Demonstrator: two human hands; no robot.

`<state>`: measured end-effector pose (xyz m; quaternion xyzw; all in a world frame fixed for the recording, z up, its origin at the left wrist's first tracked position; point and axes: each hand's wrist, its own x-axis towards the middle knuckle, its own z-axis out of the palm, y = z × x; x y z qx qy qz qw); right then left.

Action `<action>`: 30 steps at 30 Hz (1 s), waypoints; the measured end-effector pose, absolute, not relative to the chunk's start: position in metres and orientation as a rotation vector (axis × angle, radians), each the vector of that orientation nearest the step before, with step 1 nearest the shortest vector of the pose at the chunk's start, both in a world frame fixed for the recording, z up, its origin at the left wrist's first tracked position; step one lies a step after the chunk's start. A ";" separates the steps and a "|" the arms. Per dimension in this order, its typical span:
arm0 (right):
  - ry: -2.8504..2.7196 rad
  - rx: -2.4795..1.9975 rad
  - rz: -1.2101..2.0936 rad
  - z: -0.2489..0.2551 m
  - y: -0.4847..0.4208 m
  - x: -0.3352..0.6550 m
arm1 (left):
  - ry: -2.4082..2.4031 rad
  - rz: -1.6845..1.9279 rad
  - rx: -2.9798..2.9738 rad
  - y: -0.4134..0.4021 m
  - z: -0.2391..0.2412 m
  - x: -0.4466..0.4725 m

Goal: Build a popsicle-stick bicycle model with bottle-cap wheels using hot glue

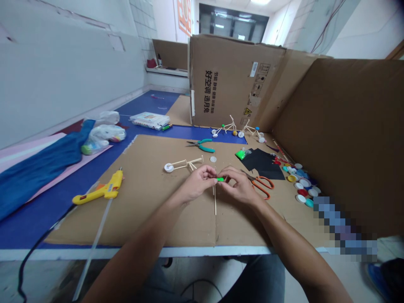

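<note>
Pinching the green piece (220, 179), fingers of left hand (196, 184) and right hand (239, 186) should press gently, steady, just over the thin stick (215, 203).

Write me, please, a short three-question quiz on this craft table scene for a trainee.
1. True or false: the orange scissors lie just right of the right hand.
2. The small piece pinched between the right hand and the left hand is: A red, B green, C blue.
3. Which tool lies far to the left of the hands?
Key: 1 true; 2 B; 3 the yellow glue gun.
</note>
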<state>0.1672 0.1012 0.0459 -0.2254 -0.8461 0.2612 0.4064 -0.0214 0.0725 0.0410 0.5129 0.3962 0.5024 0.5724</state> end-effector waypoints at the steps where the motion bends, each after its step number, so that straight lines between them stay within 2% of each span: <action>1: -2.127 -0.559 0.662 0.046 0.101 0.167 | 0.928 1.174 1.203 0.072 0.041 -0.021; 18: -2.069 -0.630 0.587 0.041 0.100 0.164 | 0.968 1.192 1.216 0.069 0.042 -0.014; 30: -1.967 -0.725 0.829 0.037 0.106 0.169 | 0.989 1.271 1.307 0.070 0.040 -0.016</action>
